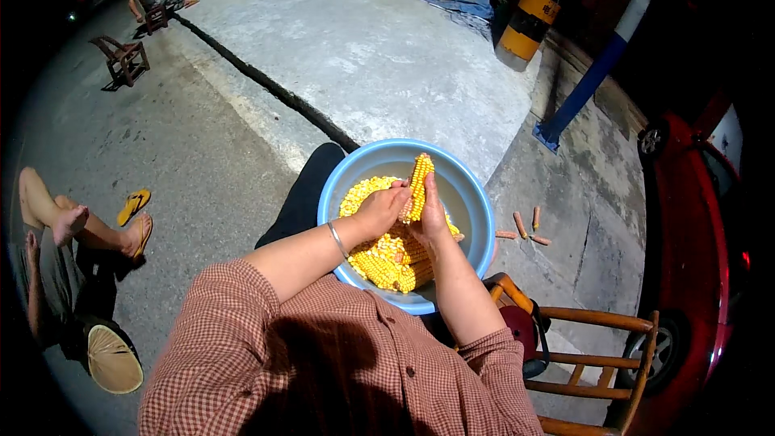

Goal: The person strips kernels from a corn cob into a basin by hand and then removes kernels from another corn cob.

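While an ear of corn is being held nearly upright over a blue basin at the centre of the frame, it is being gripped from the right by the right hand and from the left by the curled left hand, whose fingers are being pressed near a bared patch low on the ear. Clean stripping is probably being helped by short pushes from that bared edge into the next row, with the ear being braced firmly; over the basin's middle, falling kernels are being caught best. Below the hands, more ears are being partly hidden by the forearms, so their number cannot be told. Bare cobs are lying on the ground right of centre. Elbow room is perhaps being limited by a wooden chair at the lower right, and the basin's left side is being flanked by a dark trouser leg. Farther off, a red car is standing at the right edge.
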`<state>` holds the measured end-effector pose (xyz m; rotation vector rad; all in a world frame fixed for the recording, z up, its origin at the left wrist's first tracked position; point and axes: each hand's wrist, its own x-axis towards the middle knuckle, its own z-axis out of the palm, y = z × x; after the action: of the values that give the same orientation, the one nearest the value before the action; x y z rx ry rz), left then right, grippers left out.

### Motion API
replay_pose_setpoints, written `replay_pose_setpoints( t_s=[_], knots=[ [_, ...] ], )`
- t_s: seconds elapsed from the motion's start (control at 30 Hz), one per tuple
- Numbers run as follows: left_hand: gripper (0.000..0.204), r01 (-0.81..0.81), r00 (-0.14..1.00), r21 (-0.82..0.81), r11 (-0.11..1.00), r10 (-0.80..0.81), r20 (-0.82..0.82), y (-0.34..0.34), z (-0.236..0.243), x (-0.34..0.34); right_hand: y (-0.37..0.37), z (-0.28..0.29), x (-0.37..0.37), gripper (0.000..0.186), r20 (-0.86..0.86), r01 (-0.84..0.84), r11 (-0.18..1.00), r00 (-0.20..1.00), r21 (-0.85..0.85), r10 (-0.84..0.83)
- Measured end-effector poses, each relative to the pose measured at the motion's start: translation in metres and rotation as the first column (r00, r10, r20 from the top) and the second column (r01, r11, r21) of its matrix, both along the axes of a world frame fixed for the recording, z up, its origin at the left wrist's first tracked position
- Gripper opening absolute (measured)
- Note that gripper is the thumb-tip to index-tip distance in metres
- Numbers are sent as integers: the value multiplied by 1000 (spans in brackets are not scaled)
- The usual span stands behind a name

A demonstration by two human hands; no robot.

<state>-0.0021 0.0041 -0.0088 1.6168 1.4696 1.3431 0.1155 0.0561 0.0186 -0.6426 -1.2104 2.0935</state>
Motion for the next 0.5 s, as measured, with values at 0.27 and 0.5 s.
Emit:
replay_pose_setpoints(
  t_s=[0.27,0.5],
  knots=[
    [44,8,979,50,999,-18,201,2,1,2,-1,1,-2,52,-121,35,997,992,-68,-43],
    [41,72,983,-107,992,-53,175,-8,21,3,-2,-2,-4,54,-2,69,998,998,1,-69]
  ],
)
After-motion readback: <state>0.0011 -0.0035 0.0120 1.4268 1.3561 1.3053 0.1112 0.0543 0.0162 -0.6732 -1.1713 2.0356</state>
